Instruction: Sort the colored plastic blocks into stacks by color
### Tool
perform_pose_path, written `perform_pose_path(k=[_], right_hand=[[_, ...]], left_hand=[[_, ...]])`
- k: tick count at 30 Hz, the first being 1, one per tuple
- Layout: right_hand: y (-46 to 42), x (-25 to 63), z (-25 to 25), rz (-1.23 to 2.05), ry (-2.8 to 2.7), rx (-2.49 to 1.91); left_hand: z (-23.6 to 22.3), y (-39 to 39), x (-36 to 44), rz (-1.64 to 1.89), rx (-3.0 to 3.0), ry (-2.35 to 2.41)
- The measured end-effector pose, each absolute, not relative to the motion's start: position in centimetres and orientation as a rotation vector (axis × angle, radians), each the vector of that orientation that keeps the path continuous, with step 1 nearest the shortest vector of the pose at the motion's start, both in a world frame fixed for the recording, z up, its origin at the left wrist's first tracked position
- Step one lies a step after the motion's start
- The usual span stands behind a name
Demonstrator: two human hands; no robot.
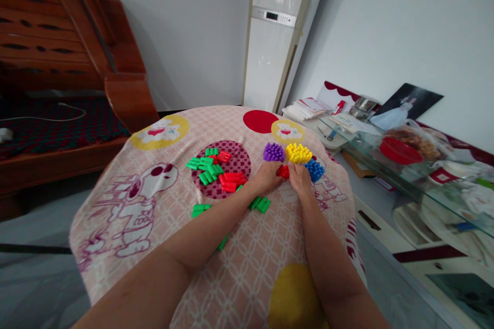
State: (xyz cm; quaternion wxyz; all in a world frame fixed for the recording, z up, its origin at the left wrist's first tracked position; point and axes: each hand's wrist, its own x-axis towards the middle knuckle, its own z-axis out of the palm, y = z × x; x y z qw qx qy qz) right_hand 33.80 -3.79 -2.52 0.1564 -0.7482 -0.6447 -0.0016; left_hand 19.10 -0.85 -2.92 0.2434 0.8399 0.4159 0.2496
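Observation:
My left hand (267, 177) and my right hand (300, 177) meet at a small group of red plastic toy pieces (283, 171), fingers closed around it from both sides. The fingertips are partly hidden. Just behind stand tight bunches of purple pieces (274, 151) and yellow pieces (298, 153) with rounded tops. A similar bunch of blue pieces (315, 170) is right of my right hand. Left of my hands, green pieces (208, 166) and red flat-lying pieces (232, 181) are scattered in joined clumps. More green pieces (260, 204) lie beside my left forearm.
Everything lies on a round table with a patterned pink cloth (165, 221). A glass-shelved cabinet (409, 190) holding papers, a red bowl (400, 150) and bags stands at the right. A wooden bench (125, 87) is at the left, and a tall white air conditioner (268, 56) stands behind.

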Motion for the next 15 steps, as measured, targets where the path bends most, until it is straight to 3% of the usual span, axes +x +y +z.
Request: perform_pose_path(k=[15], right_hand=[[-3.97,33.68,-2.56,0.048,-1.799,-2.164]], left_hand=[[-2.49,-0.50,19.10,0.584,2.326,1.271]])
